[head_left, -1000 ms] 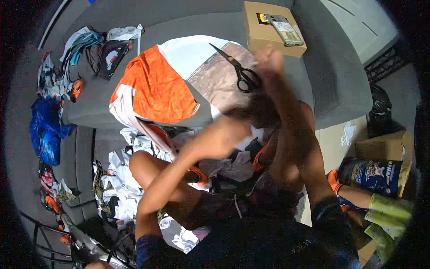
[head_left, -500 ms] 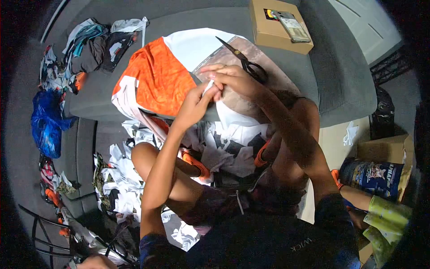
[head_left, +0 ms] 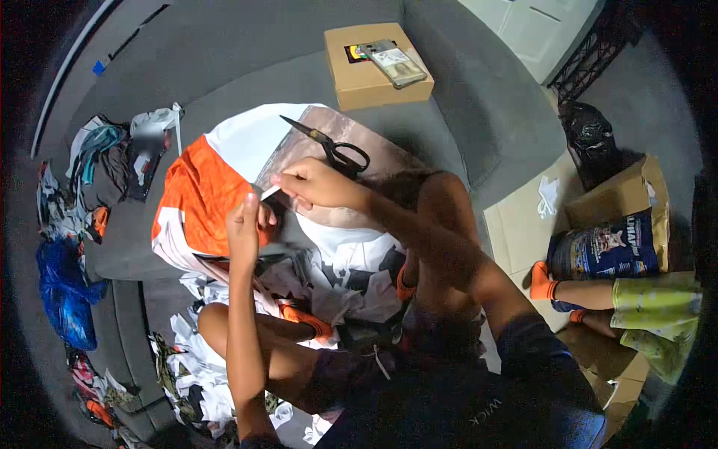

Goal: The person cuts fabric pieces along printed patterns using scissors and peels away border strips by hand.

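In the head view, set against a long grey sofa (head_left: 262,82), with white cloth scraps (head_left: 355,292) heaped below the fingers, between the bare legs. Spread out on the sofa edge, behind and beneath the fingers, in a large cloth (head_left: 198,194) of several colours: bright mottled orange on the left, plain white at the far side, dusty brown with soft blotches to the right, and white again nearest the lap. Looks smooth and fairly flat over the brown part, rumpled in the orange, with a thin broken line between far white and brown.

With the right hand (head_left: 318,185), pinches a small white strip (head_left: 270,193) (slim and pale, too small to make out further) between closed thumb and forefinger, above the cloth. With the left hand (head_left: 247,224), keeps the thumb upright and the fingers partly curled, just beside the strip's lower end; impossible to tell about any grip there.

Just beyond the right fingers, lying on the brown part, with black scissors (head_left: 329,144), tip towards the far left. Farther beyond, on the sofa, with a cardboard box (head_left: 374,93) under a phone (head_left: 394,63). Well to the left of the fingers, with a blue plastic bag (head_left: 66,295).
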